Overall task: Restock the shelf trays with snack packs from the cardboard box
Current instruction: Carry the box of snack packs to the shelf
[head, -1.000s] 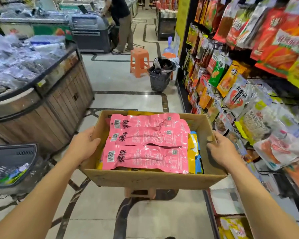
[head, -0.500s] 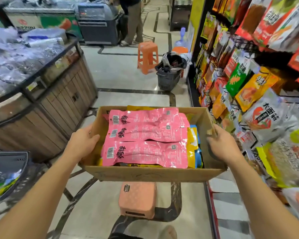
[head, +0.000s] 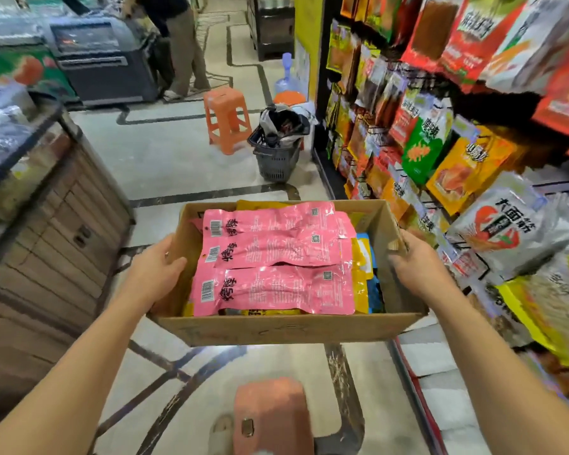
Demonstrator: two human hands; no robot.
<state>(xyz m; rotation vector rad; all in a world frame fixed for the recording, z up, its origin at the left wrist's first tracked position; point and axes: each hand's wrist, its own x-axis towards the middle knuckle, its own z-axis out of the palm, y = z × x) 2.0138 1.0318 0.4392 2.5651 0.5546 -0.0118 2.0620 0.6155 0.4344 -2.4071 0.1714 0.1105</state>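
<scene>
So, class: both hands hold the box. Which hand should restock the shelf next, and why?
Probably the right hand: the shelf stands on that side. The left hand grips the cardboard box at its opposite wall and would cross the pink packs.
</scene>
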